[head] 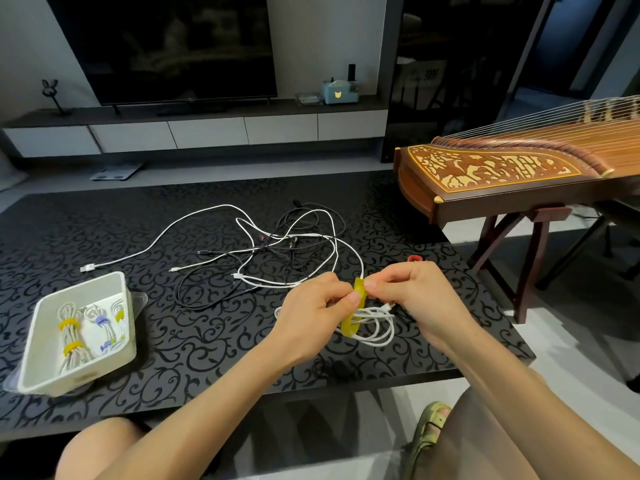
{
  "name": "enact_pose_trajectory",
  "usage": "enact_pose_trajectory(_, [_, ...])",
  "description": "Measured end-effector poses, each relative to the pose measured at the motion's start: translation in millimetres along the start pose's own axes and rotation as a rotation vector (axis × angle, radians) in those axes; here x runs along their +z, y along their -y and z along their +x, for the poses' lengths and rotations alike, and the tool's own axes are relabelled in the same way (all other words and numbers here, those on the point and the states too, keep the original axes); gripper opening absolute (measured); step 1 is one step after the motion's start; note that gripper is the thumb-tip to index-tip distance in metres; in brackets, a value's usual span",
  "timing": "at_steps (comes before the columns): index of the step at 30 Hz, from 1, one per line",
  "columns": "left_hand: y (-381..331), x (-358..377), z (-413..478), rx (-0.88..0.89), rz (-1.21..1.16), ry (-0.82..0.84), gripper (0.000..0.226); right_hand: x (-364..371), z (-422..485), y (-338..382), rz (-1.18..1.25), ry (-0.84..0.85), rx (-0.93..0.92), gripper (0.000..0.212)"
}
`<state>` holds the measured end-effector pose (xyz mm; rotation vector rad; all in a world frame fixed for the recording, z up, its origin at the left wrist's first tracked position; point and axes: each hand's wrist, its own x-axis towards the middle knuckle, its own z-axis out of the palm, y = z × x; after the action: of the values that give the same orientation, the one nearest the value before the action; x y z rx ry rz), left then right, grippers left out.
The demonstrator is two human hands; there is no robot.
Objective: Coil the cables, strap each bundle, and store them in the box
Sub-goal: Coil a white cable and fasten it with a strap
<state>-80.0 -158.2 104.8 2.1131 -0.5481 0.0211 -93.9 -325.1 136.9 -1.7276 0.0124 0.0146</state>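
Several loose cables (294,237) sprawl between box (78,375) and zither (491,168)

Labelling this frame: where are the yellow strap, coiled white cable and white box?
yellow strap (349,328): head view, lower loop.
coiled white cable (381,329): head view, right loops.
white box (83,377): head view, near wall.

Black table (207,341) — box (80,378), tangled cables (280,239)

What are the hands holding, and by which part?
The left hand and right hand pinch the strap at its top end, looped round the cable coil.
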Motion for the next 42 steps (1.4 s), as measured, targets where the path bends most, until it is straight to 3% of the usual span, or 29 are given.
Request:
enact_pose_trajectory(3, [0.6, 0.5, 2.3, -0.037, -0.037, -0.014, 0.042, 2.2, -4.1, -1.9, 0.005, 0.02, -0.12, 0.012])
enact_pose_trajectory(5, [0.4, 0.4, 3.3, -0.054, -0.051, -0.015, 0.037, 2.9, -4.6, -3.7, 0.087, 0.052, -0.096, 0.007])
enact_pose_trajectory(9, [-0.4, 1.6, 2.6, -0.051, -0.049, 0.011, 0.032, 3.2, 3.6, -9.5, 0.269, 0.129, 0.153, 0.021])
enact_pose_trajectory(12, [-2.6, 2.1, 3.4, -0.034, -0.017, 0.004, 0.039, 2.3, 8.7, -9.4, 0.388, 0.227, 0.364, 0.012])
enact_pose_trajectory(14, [-2.9, 2.3, 3.8, -0.019, 0.009, 0.014, 0.039, 0.7, 10.0, -9.4, 0.492, 0.276, 0.516, 0.017])
enact_pose_trajectory(17, [-2.7, 1.6, 2.6, 0.029, 0.067, 0.01, 0.045, -0.9, 11.5, -12.6, 0.572, 0.28, 0.603, 0.018])
enact_pose_trajectory(20, [1.7, -4.1, -0.9, 0.174, 0.186, -0.078, 0.031, -3.1, 13.7, -14.9, 0.419, 0.174, 0.458, 0.009])
enact_pose_trajectory(25, [3.6, -9.4, -2.7, 0.434, 0.362, -0.028, 0.029, 2.8, 7.1, 3.0, -0.144, -0.047, -0.075, 0.016])
enact_pose_trajectory(29, [-7.0, -4.5, 0.1, 0.302, 0.153, -0.065, 0.014, 5.0, 16.3, 18.2, -0.467, -0.213, -0.345, 0.015])
enact_pose_trajectory(31, [-9.9, -3.9, 4.7, 0.223, 0.067, -0.039, 0.017, 7.8, 18.5, 25.2, -0.655, -0.264, -0.458, 0.014])
enact_pose_trajectory(33, [-11.4, -7.2, 10.4, 0.213, 0.109, 0.009, 0.015, 12.2, 20.5, 28.4, -0.734, -0.256, -0.473, 0.012])
enact_pose_trajectory(38, [-16.5, -13.0, 19.4, 0.398, 0.382, 0.15, 0.005, 11.7, 31.1, 36.8, -0.665, -0.182, -0.244, 0.014])
enact_pose_trajectory(42, [-21.6, -17.0, 27.7, 0.483, 0.428, 0.165, 0.016, 2.8, 37.3, 38.5, -0.547, -0.149, -0.101, 0.004])
